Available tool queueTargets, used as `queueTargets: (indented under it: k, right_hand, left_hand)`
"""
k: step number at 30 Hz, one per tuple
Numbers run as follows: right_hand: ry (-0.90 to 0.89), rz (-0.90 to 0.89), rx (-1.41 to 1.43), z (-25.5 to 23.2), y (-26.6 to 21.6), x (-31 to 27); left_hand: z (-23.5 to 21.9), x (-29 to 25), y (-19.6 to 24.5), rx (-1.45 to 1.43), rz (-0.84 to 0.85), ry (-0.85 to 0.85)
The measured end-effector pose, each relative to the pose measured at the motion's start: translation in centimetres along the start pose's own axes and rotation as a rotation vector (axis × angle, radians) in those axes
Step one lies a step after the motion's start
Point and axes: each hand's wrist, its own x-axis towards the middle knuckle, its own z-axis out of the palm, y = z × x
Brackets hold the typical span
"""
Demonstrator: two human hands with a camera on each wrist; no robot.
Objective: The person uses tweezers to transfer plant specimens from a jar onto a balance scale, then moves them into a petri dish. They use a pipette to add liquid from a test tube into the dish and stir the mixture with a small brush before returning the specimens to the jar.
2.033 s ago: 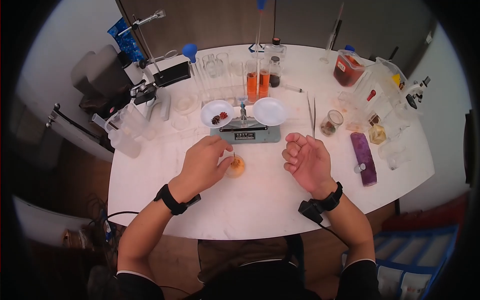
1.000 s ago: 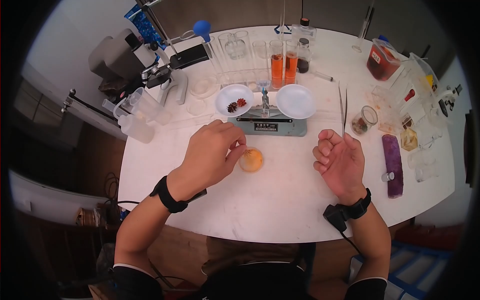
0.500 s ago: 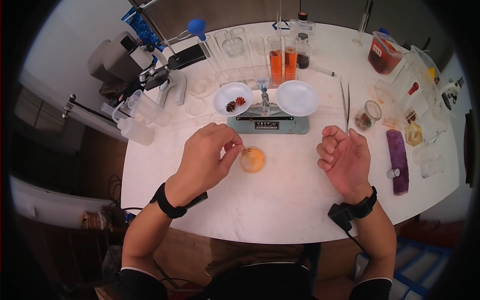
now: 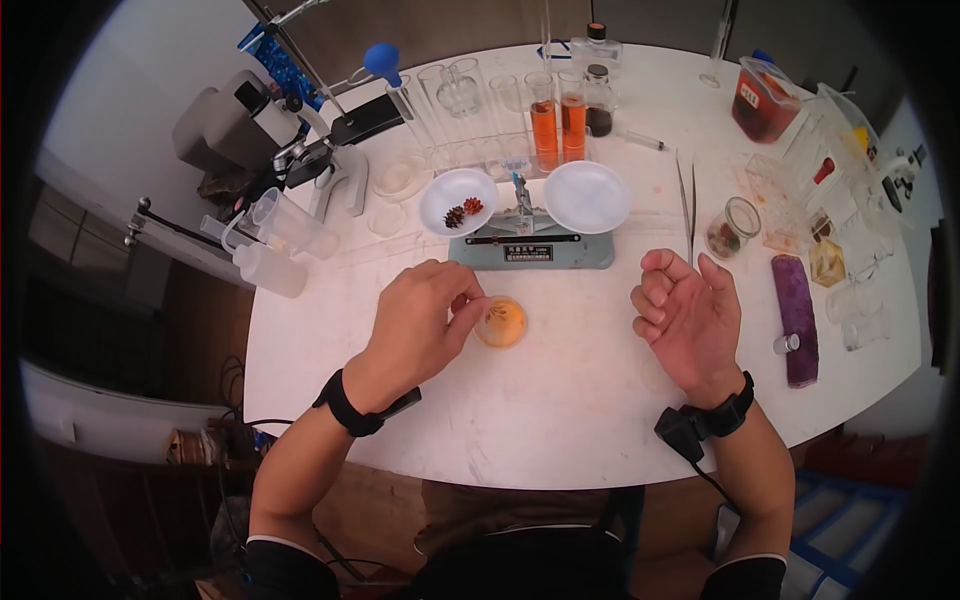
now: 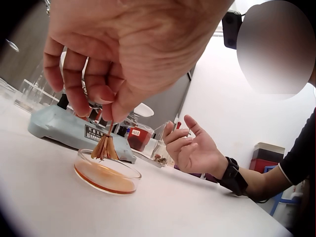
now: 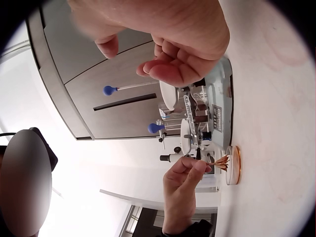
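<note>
The left hand (image 4: 420,320) pinches the thin stem of a dried brown flower-like piece (image 5: 104,148) between thumb and fingertips. Its splayed end hangs downward over a round glass dish (image 4: 503,323) with orange liquid; whether it touches the liquid I cannot tell. Palm up, the right hand (image 4: 690,320) is held to the right of the dish with its fingers loosely curled and nothing in them. Behind the dish stands a balance (image 4: 530,252) with two white pans; small dark and red pieces lie in its left pan (image 4: 458,186).
Long tweezers (image 4: 688,205) and a glass jar (image 4: 733,228) lie beyond the right hand, with a purple block (image 4: 795,320) beside it. Tubes of orange liquid (image 4: 544,130) stand behind the balance. Plastic bottles (image 4: 272,270) and a microscope (image 4: 300,150) are at the left.
Since the earliest frame the view has shifted, and the balance and dish appear farther right. The left hand still pinches the stem over the dish; the right hand keeps its loose curl.
</note>
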Motion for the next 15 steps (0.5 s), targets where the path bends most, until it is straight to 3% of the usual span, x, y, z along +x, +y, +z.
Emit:
queueTargets:
  k: [15]
  right_hand:
    - [0.015, -0.021, 0.011, 0.05, -0.11, -0.01]
  left_hand:
    - [0.35, -0.13, 0.22, 0.117, 0.065, -0.013]
